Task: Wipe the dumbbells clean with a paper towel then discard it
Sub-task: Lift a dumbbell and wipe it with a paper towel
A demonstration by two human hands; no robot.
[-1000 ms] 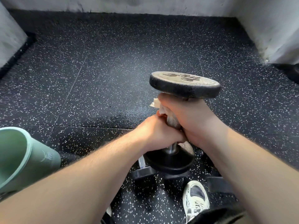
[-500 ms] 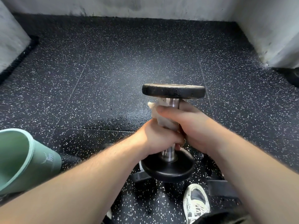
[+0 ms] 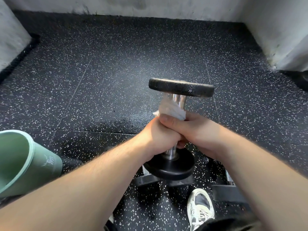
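Chrome shines on the handle (image 3: pixel 179 101) of the dumbbell (image 3: pixel 181 88), which is held upright in front of the person, above the floor (image 3: pixel 116 77). Its black top plate (image 3: pixel 191 89) is seen almost from the edge, and its black lower plate (image 3: pixel 170 169) is below the hands. A white crumpled paper towel (image 3: pixel 171 109) is wrapped round the upper part of the handle, just under the top plate.

The right grip (image 3: pixel 198 130) is closed on the paper towel and the handle, with the thumb lying across the front. The left grip (image 3: pixel 158 135) is closed round the handle just below, touching the right one. Both forearms are bare.

Under the lower plate, the black ends of other dumbbells (image 3: pixel 146 180) lie on the floor, partly hidden. Near them is a white and grey shoe (image 3: pixel 200 209). At the left edge a green container (image 3: pixel 33 164) is tilted, with its opening toward the camera. The floor is black rubber with white speckles. Pale walls (image 3: pixel 166 5) close it at the far side and on the right.
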